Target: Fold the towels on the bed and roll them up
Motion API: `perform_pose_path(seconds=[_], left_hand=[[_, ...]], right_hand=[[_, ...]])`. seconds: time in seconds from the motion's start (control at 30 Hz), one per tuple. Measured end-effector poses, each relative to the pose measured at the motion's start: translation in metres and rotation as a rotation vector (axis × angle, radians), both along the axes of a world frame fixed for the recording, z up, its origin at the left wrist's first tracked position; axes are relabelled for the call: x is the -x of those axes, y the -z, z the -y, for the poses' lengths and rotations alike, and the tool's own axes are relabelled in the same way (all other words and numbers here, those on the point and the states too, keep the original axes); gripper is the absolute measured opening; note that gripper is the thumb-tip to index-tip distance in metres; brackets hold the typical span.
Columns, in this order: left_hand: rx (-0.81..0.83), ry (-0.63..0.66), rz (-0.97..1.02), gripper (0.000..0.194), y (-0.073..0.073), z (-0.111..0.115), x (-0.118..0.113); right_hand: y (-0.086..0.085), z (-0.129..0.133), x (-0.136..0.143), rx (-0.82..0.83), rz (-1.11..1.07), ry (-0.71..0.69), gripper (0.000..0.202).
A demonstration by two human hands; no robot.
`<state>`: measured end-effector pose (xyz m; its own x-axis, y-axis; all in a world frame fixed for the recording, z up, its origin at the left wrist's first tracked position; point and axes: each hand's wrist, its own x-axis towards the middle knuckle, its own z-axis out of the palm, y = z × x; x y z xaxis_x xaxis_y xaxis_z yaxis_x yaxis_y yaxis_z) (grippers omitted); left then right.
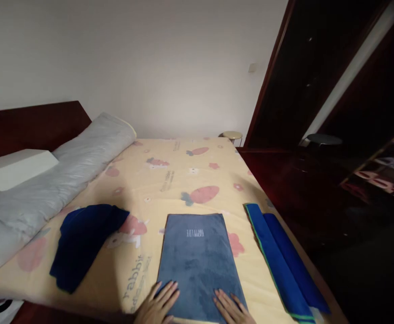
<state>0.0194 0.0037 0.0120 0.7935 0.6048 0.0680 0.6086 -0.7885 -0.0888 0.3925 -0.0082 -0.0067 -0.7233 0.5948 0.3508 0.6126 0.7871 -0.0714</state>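
A grey-blue rectangular cloth [197, 256] with "HAPPY LIFE" lettering lies flat on the patterned yellow bed sheet [173, 180]. My left hand [159, 302] rests on its near left edge, fingers spread. On the near right part of the same cloth lies my right hand [231, 307], its fingers stretched out. To the left is a crumpled dark blue cloth [85, 243]. Two long folded blue cloths, one edged in green [276, 261] and one darker [296, 258], lie side by side on the right.
A long grey bolster [65, 166] and a white box [18, 168] lie along the dark headboard [31, 123]. Stools [232, 135] [325, 139] stand beyond the bed and to its right. A shoe rack [386, 173] is at the far right.
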Motion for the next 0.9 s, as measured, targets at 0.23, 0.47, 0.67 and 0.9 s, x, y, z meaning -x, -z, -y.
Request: perform_pose_path(seconds=[0.23, 0.47, 0.67, 0.9], left_hand=[[-0.052, -0.083, 0.063, 0.057, -0.012, 0.012, 0.047], [0.276, -0.451, 0.373, 0.034, -0.029, -0.003, 0.026], [0.281, -0.774, 0.383, 0.034, -0.016, -0.029, 0.009], [0.177, -0.510, 0.026, 0.039, -0.015, -0.018, -0.007]], right_hand=[[-0.024, 0.011, -0.052, 0.228, -0.082, 0.122, 0.047], [-0.016, -0.007, -0.040, 0.565, -0.547, 0.540, 0.029], [-0.014, -0.024, -0.028, 0.409, -0.423, 0.667, 0.024], [0.000, -0.012, -0.019, -0.113, -0.038, 0.402, 0.040]])
